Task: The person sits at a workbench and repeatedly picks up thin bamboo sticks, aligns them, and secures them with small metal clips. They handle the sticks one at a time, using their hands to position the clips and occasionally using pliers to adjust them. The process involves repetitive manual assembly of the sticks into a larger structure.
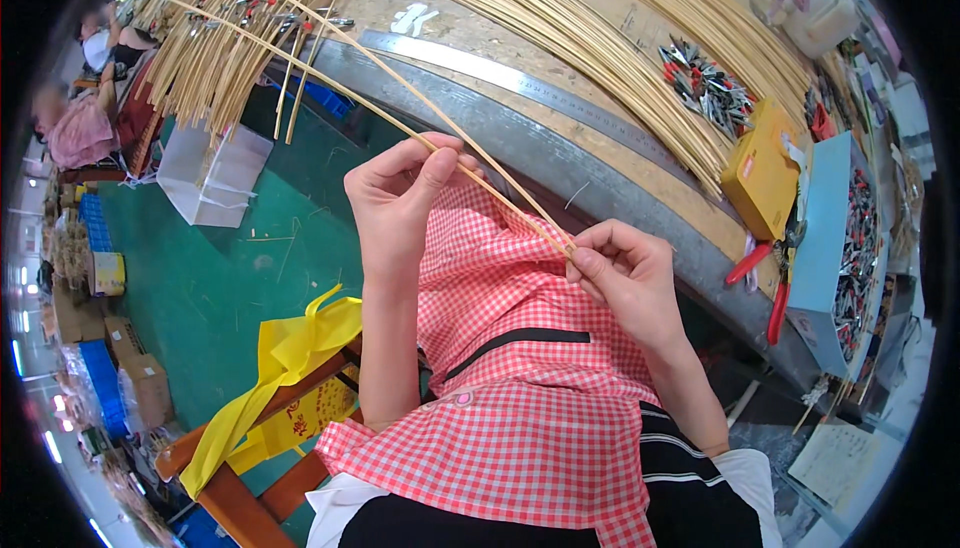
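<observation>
Two lengths of thin tan cane [330, 75] slant down from the upper left and come together at the fingertips of my right hand [630, 278]. That hand pinches them where they meet; whether they are separate pieces or one bent piece, I cannot tell. My left hand [405, 198] pinches the lower length between thumb and fingers, some way up from the right hand. The upper length passes just beyond the left fingertips. Both hands are over my red checked apron [540, 418], in front of the workbench edge.
Bundles of long canes [560, 8] cover the bench, with a steel ruler [480, 68] along its edge. A heap of metal clips [705, 88], a yellow box [762, 173], red-handled pliers [785, 273] and a pale blue box [822, 248] lie right. A wooden chair [235, 503] stands lower left.
</observation>
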The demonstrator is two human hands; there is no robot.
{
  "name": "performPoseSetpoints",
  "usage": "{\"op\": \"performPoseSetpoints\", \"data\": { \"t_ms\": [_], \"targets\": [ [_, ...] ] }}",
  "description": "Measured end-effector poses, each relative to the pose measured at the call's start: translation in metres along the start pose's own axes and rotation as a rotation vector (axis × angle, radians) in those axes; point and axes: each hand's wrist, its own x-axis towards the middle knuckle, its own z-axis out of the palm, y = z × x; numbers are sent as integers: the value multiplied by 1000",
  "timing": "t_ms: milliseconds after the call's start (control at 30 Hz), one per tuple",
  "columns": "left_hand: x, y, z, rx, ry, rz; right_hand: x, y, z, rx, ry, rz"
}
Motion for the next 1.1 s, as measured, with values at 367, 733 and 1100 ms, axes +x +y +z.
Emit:
{"op": "performPoseSetpoints", "data": {
  "t_ms": [367, 733, 1100],
  "targets": [
    [3, -8, -2, -145, -26, -67, 1, 1, 1, -88, 10, -12],
    [3, -6, -3, -190, -4, -87, 3, 2, 5, -693, 309, -655],
    [-1, -16, 3, -256, -68, -132, 1, 3, 11, -476, 282, -467]
  ]
}}
